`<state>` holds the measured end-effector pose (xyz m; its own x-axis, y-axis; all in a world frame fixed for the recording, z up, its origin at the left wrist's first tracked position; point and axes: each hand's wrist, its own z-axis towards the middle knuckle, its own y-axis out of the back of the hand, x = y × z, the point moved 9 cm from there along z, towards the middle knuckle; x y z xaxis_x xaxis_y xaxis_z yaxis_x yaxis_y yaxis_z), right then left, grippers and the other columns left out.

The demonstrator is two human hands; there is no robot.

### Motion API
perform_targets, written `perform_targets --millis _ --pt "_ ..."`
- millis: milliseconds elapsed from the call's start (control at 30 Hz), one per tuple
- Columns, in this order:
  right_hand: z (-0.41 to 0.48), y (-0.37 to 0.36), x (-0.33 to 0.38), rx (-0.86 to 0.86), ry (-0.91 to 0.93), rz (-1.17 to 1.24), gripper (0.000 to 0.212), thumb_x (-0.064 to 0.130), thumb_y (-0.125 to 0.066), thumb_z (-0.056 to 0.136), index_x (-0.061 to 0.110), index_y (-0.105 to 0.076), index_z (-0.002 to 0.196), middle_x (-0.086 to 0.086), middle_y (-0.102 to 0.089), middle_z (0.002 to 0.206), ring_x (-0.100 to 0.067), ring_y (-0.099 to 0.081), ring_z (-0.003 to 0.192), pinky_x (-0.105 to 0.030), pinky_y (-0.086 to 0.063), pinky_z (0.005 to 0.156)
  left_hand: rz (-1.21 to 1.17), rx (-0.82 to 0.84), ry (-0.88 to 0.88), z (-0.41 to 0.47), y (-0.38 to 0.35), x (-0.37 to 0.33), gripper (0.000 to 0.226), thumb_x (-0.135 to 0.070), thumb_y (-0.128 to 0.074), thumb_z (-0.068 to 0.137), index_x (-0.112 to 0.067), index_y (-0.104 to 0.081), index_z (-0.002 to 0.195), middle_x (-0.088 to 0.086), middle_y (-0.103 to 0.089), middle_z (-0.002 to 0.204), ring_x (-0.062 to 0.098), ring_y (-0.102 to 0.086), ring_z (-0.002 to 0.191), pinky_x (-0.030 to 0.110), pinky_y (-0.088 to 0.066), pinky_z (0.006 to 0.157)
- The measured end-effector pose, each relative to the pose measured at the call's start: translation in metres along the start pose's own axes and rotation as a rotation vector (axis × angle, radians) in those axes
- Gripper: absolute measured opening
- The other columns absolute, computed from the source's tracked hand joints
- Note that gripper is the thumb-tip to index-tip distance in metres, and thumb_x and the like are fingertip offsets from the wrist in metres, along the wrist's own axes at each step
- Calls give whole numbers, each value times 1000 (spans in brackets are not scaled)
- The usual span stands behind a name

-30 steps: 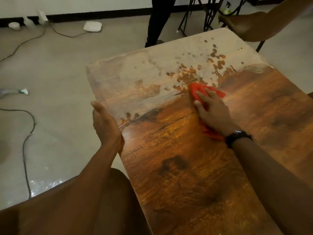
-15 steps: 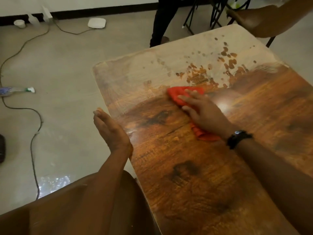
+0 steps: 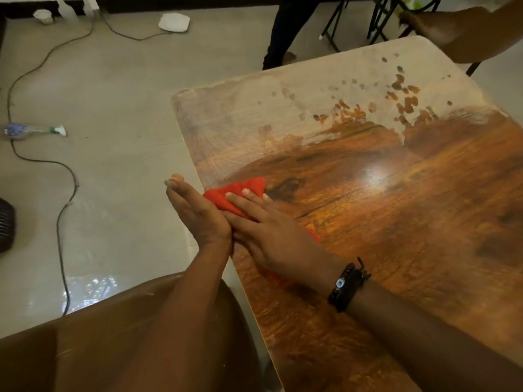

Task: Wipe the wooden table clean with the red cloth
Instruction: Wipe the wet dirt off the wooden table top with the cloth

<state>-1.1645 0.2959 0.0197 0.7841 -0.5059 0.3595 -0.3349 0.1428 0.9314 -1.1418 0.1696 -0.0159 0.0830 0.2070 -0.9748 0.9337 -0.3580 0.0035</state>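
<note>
The wooden table [image 3: 396,222] fills the right of the view; its far half is dull with a pale film and brown spots, its near half glossy. The red cloth [image 3: 240,190] lies at the table's left edge. My right hand [image 3: 271,230] presses flat on the cloth, fingers straight, a dark bracelet on the wrist. My left hand [image 3: 195,210] stands on edge against the table's left side, fingers straight, touching the cloth and my right hand.
A brown chair [image 3: 113,349] sits under my left arm. On the floor lie a cable [image 3: 60,222], a spray bottle [image 3: 31,131] and a white disc [image 3: 174,22]. A person's leg [image 3: 285,32] and another chair [image 3: 467,32] stand beyond the table.
My right hand has swept the cloth leftward across the table to its left edge. My left hand has stayed at that edge and now meets the cloth.
</note>
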Motion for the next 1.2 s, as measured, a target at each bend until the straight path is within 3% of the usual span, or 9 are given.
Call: perform_targets --millis 167,267,367,467,667,767,1000,1100,1200 --pt "-21 51 -106 -105 -254 80 44 34 -39 103 37 -36 147 6 -22 161 -18 -17 149 -46 -14 122 21 27 -9 -4 -6 -5 59 -45 -13 104 -10 -41 142 6 -44 147 19 -39 136 42 -30 117" --pt "-41 89 -193 -232 -560 87 44 31 -41 103 29 -39 147 -2 -26 160 -25 -24 147 -48 -25 118 30 41 -17 -5 -6 -8 57 -43 -13 104 -10 -42 141 6 -45 145 19 -40 136 41 -31 116" --pt "-40 101 -216 -298 -742 77 45 30 -40 104 20 -40 148 -10 -28 158 -30 -26 145 -49 -25 117 30 68 7 -3 -7 -3 61 -47 -11 103 -13 -40 144 3 -43 149 17 -38 138 41 -29 118" --pt "-8 78 -156 -254 -598 72 44 30 -39 104 24 -39 148 -6 -25 159 -29 -22 146 -53 -22 119 32 83 20 -3 -8 0 66 -53 -10 100 -16 -42 144 -3 -44 148 13 -39 137 38 -30 116" --pt "49 6 6 13 14 76 52 14 -47 97 27 -41 146 -3 -27 160 -26 -16 149 -45 -8 122 -32 52 -12 1 -2 -1 80 -65 -14 90 -8 -44 137 8 -54 136 20 -52 125 43 -41 109" --pt "42 27 -39 -49 -52 67 43 23 -43 102 30 -44 144 1 -29 159 -23 -20 149 -43 -14 122 11 31 -23 -1 -2 -2 83 -67 -14 87 -14 -35 146 1 -42 149 14 -39 138 41 -32 116" --pt "-26 117 -250 -277 -658 68 40 22 -40 103 16 -47 143 -12 -36 153 -32 -34 140 -46 -29 115 53 69 -52 0 -9 -4 74 -59 -14 92 -15 -32 149 0 -37 153 11 -34 141 25 -27 113" --pt "-11 109 -225 -282 -699 52 43 23 -40 104 17 -42 146 -10 -30 157 -32 -29 143 -48 -25 117 53 74 -46 1 -8 -2 77 -62 -13 90 -16 -33 149 -1 -38 153 10 -34 140 24 -27 112" --pt "27 72 -129 -246 -449 14 43 26 -40 103 25 -41 146 -5 -26 159 -29 -21 147 -46 -16 121 65 70 -60 -1 -9 -5 79 -63 -13 89 -16 -33 149 0 -39 152 11 -35 140 29 -27 116"
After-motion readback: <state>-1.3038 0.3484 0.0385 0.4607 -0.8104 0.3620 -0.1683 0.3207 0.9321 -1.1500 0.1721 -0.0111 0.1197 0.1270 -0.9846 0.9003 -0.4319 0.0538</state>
